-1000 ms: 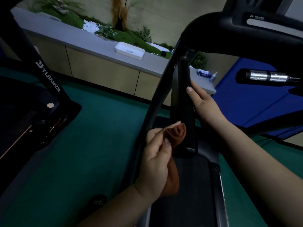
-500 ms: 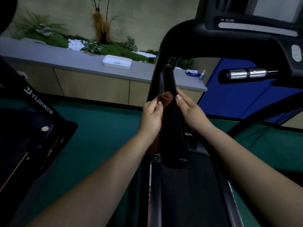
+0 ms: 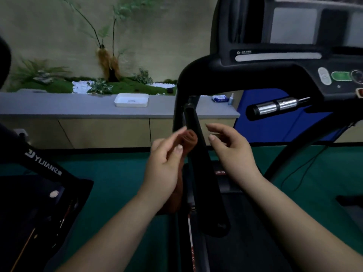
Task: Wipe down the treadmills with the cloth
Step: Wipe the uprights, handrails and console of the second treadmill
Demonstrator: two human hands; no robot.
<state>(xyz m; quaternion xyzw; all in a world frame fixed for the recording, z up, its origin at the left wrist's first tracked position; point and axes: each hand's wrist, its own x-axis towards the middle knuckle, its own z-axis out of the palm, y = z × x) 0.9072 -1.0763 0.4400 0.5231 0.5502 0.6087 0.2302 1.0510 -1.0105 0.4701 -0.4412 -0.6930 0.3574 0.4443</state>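
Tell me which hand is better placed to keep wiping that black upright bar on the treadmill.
Left. The left hand already grips the brown cloth, right against the black upright bar. The right hand is open, empty, and off the bar.

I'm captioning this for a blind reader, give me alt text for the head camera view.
A left hand holds a rolled reddish-brown cloth against a black treadmill upright bar, while the right hand hovers open beside it. Behind them is a grey counter with a white rectangular tray.
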